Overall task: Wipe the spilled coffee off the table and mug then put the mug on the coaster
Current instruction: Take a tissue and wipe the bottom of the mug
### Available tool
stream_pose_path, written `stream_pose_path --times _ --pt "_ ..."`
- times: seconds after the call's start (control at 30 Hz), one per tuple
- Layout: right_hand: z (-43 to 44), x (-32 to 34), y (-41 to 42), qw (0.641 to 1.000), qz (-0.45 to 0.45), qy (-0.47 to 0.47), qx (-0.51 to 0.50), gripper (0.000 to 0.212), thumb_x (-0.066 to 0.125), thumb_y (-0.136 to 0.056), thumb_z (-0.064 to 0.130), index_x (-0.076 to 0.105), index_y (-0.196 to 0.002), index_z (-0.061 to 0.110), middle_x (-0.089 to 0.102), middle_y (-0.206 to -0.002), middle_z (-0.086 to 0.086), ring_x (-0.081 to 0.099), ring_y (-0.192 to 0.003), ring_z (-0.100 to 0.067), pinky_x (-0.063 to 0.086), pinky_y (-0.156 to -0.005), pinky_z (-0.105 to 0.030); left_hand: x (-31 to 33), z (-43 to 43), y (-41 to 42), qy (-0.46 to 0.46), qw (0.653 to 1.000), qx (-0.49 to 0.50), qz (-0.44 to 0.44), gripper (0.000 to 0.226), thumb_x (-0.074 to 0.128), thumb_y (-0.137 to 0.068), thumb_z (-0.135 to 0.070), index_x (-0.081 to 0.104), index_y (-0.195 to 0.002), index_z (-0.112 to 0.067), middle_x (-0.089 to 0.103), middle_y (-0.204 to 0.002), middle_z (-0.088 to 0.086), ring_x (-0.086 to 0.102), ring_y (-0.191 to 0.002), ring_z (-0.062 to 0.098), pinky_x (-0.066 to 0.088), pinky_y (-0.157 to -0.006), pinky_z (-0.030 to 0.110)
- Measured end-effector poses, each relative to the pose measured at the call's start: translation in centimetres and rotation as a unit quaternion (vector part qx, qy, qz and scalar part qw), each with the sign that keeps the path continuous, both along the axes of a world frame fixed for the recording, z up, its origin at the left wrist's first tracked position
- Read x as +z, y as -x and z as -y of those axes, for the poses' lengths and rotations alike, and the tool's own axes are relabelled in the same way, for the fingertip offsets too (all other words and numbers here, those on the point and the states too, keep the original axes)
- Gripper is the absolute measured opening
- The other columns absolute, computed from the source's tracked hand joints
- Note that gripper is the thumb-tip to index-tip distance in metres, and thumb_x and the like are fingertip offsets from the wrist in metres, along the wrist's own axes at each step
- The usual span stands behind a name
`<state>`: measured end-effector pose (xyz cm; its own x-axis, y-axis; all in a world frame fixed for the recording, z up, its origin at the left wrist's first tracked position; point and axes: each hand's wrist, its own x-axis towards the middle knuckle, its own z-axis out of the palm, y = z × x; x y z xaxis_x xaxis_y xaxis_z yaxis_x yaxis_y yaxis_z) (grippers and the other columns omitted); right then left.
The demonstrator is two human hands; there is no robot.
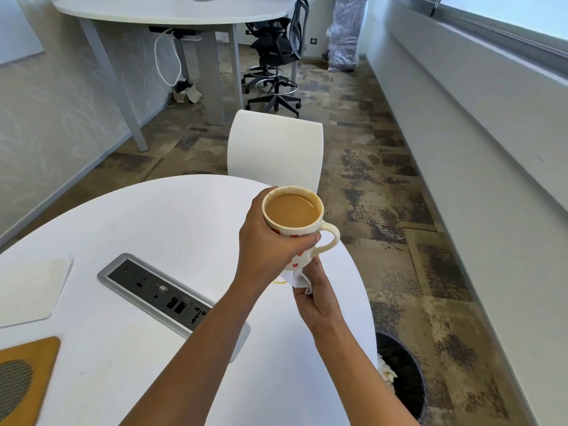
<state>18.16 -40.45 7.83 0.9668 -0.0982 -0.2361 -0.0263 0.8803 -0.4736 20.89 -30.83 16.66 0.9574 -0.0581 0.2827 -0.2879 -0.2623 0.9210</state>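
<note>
Now the mug [293, 224], nearly full of milky coffee, is lifted above the right edge of the white surface [159, 216]. Its body is wrapped by the left hand [267, 238], handle pointing right. Underneath, the right hand [316, 295] pinches a folded white tissue [299, 279] against the mug's base. A pale coaster [30, 290] lies well apart at the left, beyond the socket panel [163, 295].
</note>
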Motion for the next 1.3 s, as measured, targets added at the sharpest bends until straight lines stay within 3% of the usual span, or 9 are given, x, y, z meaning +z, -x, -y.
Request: stream_pose_path --times 0.23,0.53,0.6,0.7,0.8,0.9,1.03,1.17,1.3 --pt "-1.2 0.7 -1.7 0.999 -0.028 -0.027 -0.025 0.015 0.048 -0.095 0.009 0.060 -0.104 0.009 0.076 -0.080 -0.001 0.072 -0.073 -0.009 0.056 -0.057 -0.018 0.2 0.5 0.7 0.004 1.000 -0.002 0.009 0.083 0.090 -0.050 -0.035 0.045 -0.119 -0.038 0.053 -0.113 -0.025 0.051 -0.103 -0.006 0.042 -0.078 0.006" --pt "-2.2 0.4 -1.4 0.998 -0.041 -0.045 0.020 0.017 0.044 -0.097 0.009 0.060 -0.100 0.008 0.075 -0.078 -0.003 0.072 -0.073 -0.010 0.056 -0.058 -0.019 0.1 0.2 0.5 -0.004 1.000 -0.003 0.008 0.083 0.088 -0.051 -0.039 0.042 -0.120 -0.041 0.049 -0.110 -0.032 0.048 -0.101 -0.014 0.039 -0.075 0.001" --pt "-2.0 0.1 -1.0 0.998 -0.048 -0.015 0.048 0.016 0.045 -0.096 0.002 0.060 -0.101 0.005 0.075 -0.079 -0.004 0.072 -0.075 -0.011 0.058 -0.062 -0.021 0.1 0.1 0.4 -0.008 1.000 -0.004 0.008 0.082 0.088 -0.051 -0.038 0.041 -0.118 -0.042 0.048 -0.109 -0.034 0.048 -0.100 -0.016 0.038 -0.073 -0.003" --pt "-1.4 0.2 -0.2 0.995 -0.040 0.023 0.092 0.026 0.061 -0.079 0.001 0.064 -0.105 0.003 0.074 -0.095 -0.008 0.071 -0.089 -0.017 0.057 -0.085 -0.030 0.2 -0.3 0.1 -0.005 1.000 -0.003 0.006 0.082 0.089 -0.052 -0.035 0.042 -0.119 -0.040 0.049 -0.109 -0.033 0.048 -0.098 -0.017 0.037 -0.072 -0.006" --pt "-0.5 0.2 0.5 0.993 -0.013 0.023 0.113 0.032 0.070 -0.067 0.011 0.074 -0.099 0.008 0.073 -0.102 -0.007 0.070 -0.096 -0.017 0.054 -0.090 -0.029 0.4 -0.5 -0.1 -0.004 1.000 0.001 0.007 0.083 0.089 -0.052 -0.035 0.044 -0.122 -0.036 0.051 -0.112 -0.028 0.050 -0.101 -0.009 0.043 -0.078 0.006" --pt "0.4 0.2 0.9 0.995 -0.012 -0.065 0.071 0.022 0.061 -0.078 0.008 0.075 -0.095 0.005 0.073 -0.102 -0.012 0.070 -0.095 -0.020 0.059 -0.077 -0.032 0.5 -0.9 -0.3 0.005 1.000 0.017 0.012 0.083 0.088 -0.053 -0.035 0.044 -0.123 -0.033 0.053 -0.116 -0.020 0.051 -0.106 0.002 0.047 -0.085 0.022" --pt "2.1 0.2 1.0 0.988 -0.026 -0.137 -0.060 0.025 0.048 -0.094 0.005 0.065 -0.111 0.000 0.070 -0.110 -0.015 0.065 -0.106 -0.023 0.060 -0.076 -0.033 0.5 -1.4 -0.5 0.009 0.999 0.037 0.012 0.082 0.088 -0.052 -0.037 0.044 -0.121 -0.035 0.052 -0.112 -0.022 0.051 -0.104 0.004 0.046 -0.082 0.018" --pt "2.3 0.4 1.2 0.998 -0.026 -0.046 -0.044 0.027 0.056 -0.079 0.002 0.066 -0.104 0.005 0.075 -0.095 -0.007 0.072 -0.086 -0.014 0.060 -0.069 -0.025 0.6 -1.8 -0.5 0.015 0.999 0.039 0.005 0.083 0.088 -0.052 -0.033 0.046 -0.123 -0.032 0.054 -0.115 -0.017 0.052 -0.107 0.007 0.047 -0.082 0.021" --pt "1.9 0.9 0.9 0.999 -0.017 0.043 -0.018 0.038 0.058 -0.077 0.009 0.063 -0.111 0.024 0.072 -0.102 0.001 0.067 -0.096 -0.014 0.052 -0.088 -0.034 0.7 -1.8 -0.3 0.009 0.999 0.037 0.003 0.082 0.087 -0.054 -0.034 0.044 -0.123 -0.033 0.052 -0.115 -0.018 0.050 -0.107 0.007 0.047 -0.083 0.024"
